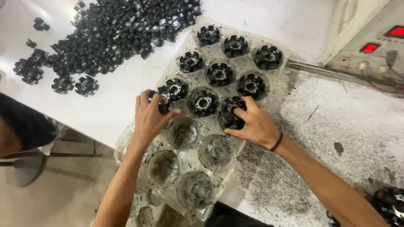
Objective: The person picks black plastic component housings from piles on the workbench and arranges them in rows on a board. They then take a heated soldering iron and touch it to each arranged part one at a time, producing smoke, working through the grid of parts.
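A clear plastic tray [189, 162] with round pockets lies tilted across the table edge. Its far pockets each hold a black ring-shaped part [219, 74]; the near pockets [216, 151] hold only dark grit. My left hand [149, 117] grips a black part [164, 101] at the tray's left side, next to another seated part [176, 88]. My right hand [252, 122] presses a black part [230, 113] into a pocket in the tray's right column. A dark band circles my right wrist.
A large heap of black parts [122, 29] covers the white table [109, 105] at the far left. A machine panel with red displays [370, 47] stands at the far right. More black parts [389, 204] sit at the bottom right corner. Another person's dark sleeve [23, 122] shows at left.
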The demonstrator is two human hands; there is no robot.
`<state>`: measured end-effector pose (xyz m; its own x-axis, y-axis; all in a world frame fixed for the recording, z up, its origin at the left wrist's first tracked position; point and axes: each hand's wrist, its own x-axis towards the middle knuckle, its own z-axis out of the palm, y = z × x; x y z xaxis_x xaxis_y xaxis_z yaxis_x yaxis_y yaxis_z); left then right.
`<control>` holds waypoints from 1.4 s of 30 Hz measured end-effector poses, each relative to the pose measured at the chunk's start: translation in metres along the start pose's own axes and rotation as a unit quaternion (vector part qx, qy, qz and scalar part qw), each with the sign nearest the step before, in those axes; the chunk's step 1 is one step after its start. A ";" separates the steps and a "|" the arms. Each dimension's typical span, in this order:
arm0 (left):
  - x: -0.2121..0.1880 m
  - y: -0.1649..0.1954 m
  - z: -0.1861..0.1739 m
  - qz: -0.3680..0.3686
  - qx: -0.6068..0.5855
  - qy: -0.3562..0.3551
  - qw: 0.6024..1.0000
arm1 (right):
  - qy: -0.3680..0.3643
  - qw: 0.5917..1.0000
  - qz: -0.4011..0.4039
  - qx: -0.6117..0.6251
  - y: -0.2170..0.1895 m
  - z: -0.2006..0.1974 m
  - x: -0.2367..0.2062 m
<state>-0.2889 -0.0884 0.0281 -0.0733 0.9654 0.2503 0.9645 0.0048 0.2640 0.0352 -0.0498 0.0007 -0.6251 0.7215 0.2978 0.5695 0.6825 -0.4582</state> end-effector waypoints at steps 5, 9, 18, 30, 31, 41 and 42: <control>-0.047 -0.030 0.007 0.017 0.064 0.006 0.998 | -0.021 0.993 -0.114 -0.012 -0.033 0.009 -0.041; -0.063 -0.020 0.010 0.031 -0.003 0.017 0.999 | -0.120 0.981 -0.145 -0.043 -0.073 0.029 -0.029; -0.071 0.041 0.023 0.219 -0.008 -0.050 0.974 | -0.116 0.990 -0.075 -0.026 -0.052 -0.044 -0.052; -0.142 0.354 0.108 0.611 -0.195 -0.302 0.706 | -0.057 0.878 0.456 -0.138 0.041 -0.154 -0.332; -0.147 0.368 0.115 0.643 -0.169 -0.280 0.692 | -0.041 0.890 0.433 -0.139 0.028 -0.158 -0.340; -0.066 0.149 0.008 0.281 -0.122 -0.016 0.952 | -0.215 0.715 0.627 -0.220 0.014 -0.103 -0.368; -0.067 0.103 -0.004 0.208 -0.002 0.013 0.978 | -0.222 0.711 0.631 -0.216 0.018 -0.100 -0.356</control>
<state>-0.1854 -0.1534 0.0426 0.3189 0.8768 0.3600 0.9111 -0.3883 0.1385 0.3211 -0.2823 -0.0302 0.4774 0.7486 -0.4602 0.8773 -0.4355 0.2017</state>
